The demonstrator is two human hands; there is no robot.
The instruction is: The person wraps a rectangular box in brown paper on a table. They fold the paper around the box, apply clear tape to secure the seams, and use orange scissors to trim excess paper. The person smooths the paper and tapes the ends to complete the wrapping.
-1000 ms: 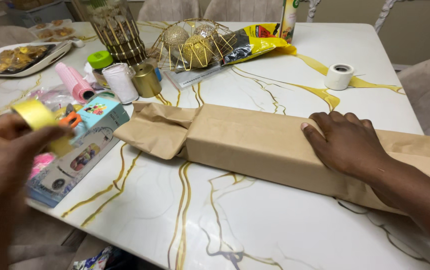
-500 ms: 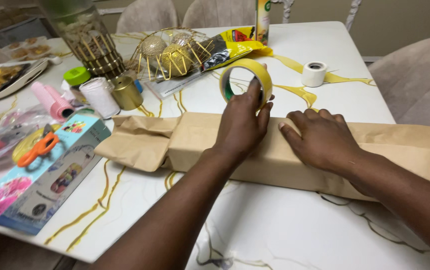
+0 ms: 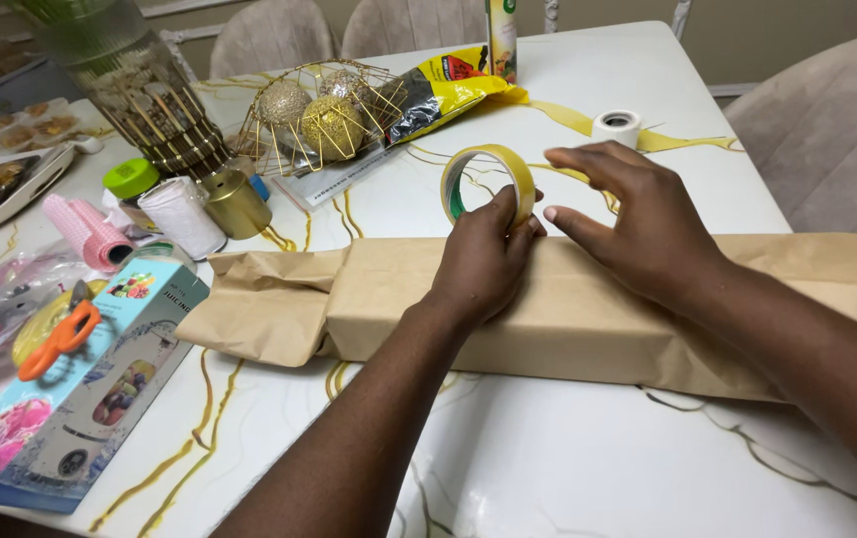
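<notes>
warm even indoor light, soft shadows, mostly sharp

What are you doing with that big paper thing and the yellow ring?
A person is working at a white marble table. A long box wrapped in brown paper lies across it. The left hand holds a roll of yellow tape upright at the top edge of the parcel. The right hand rests on the paper beside it, fingers spread toward the tape. The paper's left end is still loose and crumpled. Orange scissors lie on a colourful box nearby.
</notes>
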